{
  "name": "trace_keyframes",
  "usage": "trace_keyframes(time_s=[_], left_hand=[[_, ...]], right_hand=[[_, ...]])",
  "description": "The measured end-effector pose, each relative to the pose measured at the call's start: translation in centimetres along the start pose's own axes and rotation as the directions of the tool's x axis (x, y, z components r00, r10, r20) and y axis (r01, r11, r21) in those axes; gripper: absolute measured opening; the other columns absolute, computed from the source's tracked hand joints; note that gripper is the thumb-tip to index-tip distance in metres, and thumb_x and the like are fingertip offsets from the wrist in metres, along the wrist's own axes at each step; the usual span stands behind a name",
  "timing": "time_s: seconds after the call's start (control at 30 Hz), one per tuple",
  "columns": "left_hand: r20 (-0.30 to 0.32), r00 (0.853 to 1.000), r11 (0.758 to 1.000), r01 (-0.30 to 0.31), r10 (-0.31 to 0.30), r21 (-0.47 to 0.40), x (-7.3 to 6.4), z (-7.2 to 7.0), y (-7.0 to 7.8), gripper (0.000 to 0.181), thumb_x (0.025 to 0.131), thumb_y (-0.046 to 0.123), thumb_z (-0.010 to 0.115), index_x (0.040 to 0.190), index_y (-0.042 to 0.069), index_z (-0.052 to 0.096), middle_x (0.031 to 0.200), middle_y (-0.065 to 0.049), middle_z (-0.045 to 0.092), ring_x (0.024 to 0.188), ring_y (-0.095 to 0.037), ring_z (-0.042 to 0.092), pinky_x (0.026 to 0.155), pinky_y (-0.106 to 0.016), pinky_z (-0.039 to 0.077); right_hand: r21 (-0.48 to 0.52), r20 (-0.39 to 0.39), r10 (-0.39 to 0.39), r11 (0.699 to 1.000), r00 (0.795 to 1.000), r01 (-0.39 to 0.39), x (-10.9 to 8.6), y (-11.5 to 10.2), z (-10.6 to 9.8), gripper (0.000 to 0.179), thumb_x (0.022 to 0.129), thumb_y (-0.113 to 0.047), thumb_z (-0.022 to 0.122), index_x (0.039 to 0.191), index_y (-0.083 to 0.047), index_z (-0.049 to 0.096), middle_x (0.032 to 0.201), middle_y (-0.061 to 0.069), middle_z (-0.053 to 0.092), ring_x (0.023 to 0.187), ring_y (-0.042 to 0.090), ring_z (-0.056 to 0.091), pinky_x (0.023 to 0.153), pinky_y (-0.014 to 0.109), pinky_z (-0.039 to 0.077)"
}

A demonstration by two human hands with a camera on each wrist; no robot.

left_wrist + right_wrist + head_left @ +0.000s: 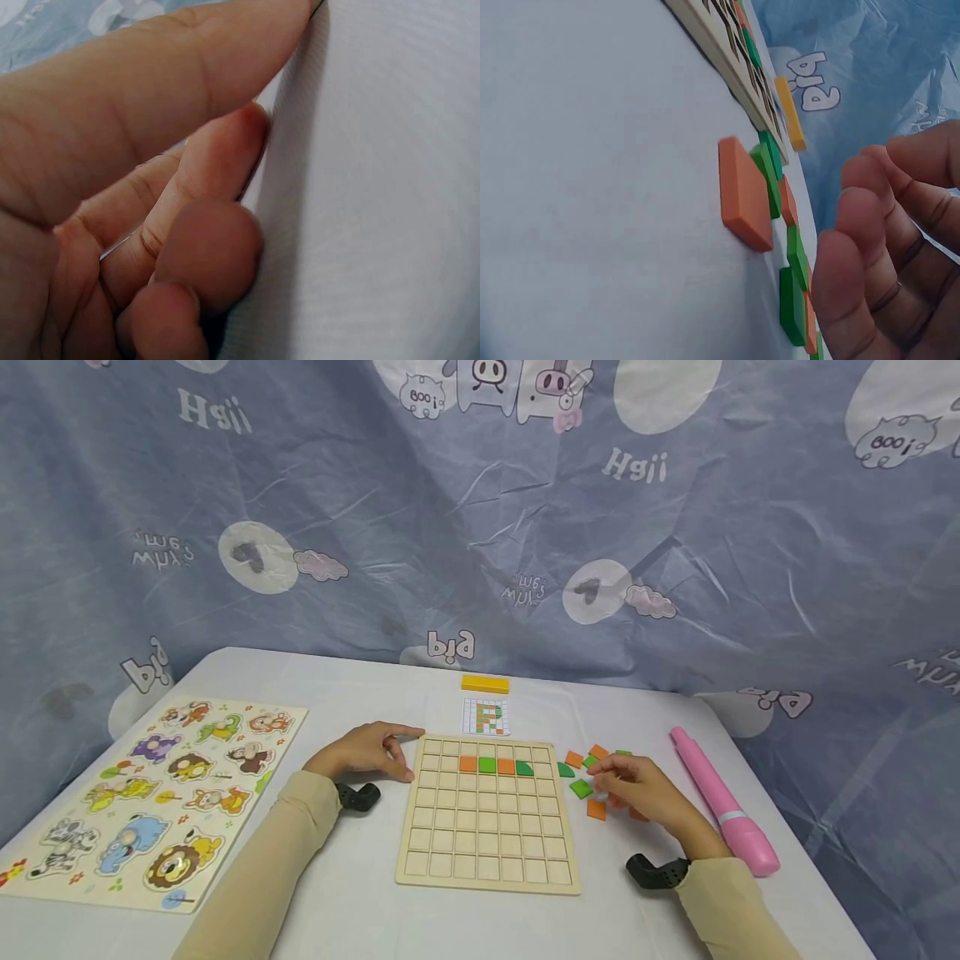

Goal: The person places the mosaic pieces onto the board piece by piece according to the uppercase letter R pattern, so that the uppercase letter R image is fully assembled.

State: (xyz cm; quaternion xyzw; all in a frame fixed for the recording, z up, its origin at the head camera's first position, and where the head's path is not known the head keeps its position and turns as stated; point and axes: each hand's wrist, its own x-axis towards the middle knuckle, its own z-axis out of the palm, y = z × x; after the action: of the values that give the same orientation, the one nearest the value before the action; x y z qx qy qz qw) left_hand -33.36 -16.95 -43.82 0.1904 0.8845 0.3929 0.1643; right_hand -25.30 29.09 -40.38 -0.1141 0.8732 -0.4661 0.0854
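A square wooden grid board [487, 843] lies on the table. Its upper row carries an orange tile [468, 764], a green tile [487, 765], a second orange tile and a green piece with one rounded corner [524, 768]. My left hand [369, 750] touches the board's upper left corner with the index finger extended and the thumb at the left edge; its other fingers are bent. Over the loose tiles right of the board hovers my right hand [637, 787], fingers loosely bent, no tile visible in them. Beneath it lie a green tile [581, 788] and an orange tile [742, 196].
Behind the board lie a small pattern card [486, 717] and a yellow bar [485, 684]. An animal puzzle board [180, 802] covers the table's left side. To the right of my right hand lies a pink cylindrical object [723, 802]. A patterned curtain [480, 527] hangs behind.
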Motion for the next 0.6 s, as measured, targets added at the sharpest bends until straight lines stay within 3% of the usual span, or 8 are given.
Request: trace_keyframes(time_s=[0.3, 0.5, 0.6], left_hand=[[0.002, 1.000, 1.000, 0.007, -0.007, -0.009, 0.0, 0.0, 0.0, 0.089, 0.080, 0.020, 0.096, 0.159, 0.007, 0.055, 0.083, 0.003, 0.076, 0.088, -0.015, 0.062, 0.097, -0.039, 0.043], [0.009, 1.000, 1.000, 0.014, -0.013, -0.024, 0.0, 0.0, 0.0, 0.090, 0.080, 0.020, 0.096, 0.159, 0.007, 0.055, 0.083, 0.002, 0.075, 0.087, -0.016, 0.061, 0.093, -0.037, 0.043], [0.008, 1.000, 1.000, 0.013, -0.013, -0.014, 0.0, -0.1, 0.1, 0.090, 0.080, 0.020, 0.096, 0.159, 0.007, 0.055, 0.083, 0.003, 0.076, 0.088, -0.016, 0.062, 0.098, -0.040, 0.044]], right_hand=[[0.048, 0.005, 0.001, 0.999, 1.000, -0.001, -0.1, 0.8, -0.3, 0.026, 0.106, -0.007, 0.064, 0.124, 0.012, 0.068, 0.095, 0.011, 0.068, 0.069, 0.018, 0.062, 0.056, 0.027, 0.048], [0.045, 0.018, 0.000, 0.999, 1.000, 0.000, 0.2, 1.3, -0.2, 0.025, 0.106, -0.004, 0.065, 0.123, 0.013, 0.067, 0.096, 0.011, 0.069, 0.069, 0.016, 0.062, 0.061, 0.028, 0.053], [0.025, 0.021, -0.004, 1.000, 1.000, 0.003, 0.4, 1.4, 0.0, 0.024, 0.105, -0.003, 0.066, 0.123, 0.013, 0.068, 0.096, 0.011, 0.069, 0.070, 0.017, 0.062, 0.062, 0.028, 0.054]])
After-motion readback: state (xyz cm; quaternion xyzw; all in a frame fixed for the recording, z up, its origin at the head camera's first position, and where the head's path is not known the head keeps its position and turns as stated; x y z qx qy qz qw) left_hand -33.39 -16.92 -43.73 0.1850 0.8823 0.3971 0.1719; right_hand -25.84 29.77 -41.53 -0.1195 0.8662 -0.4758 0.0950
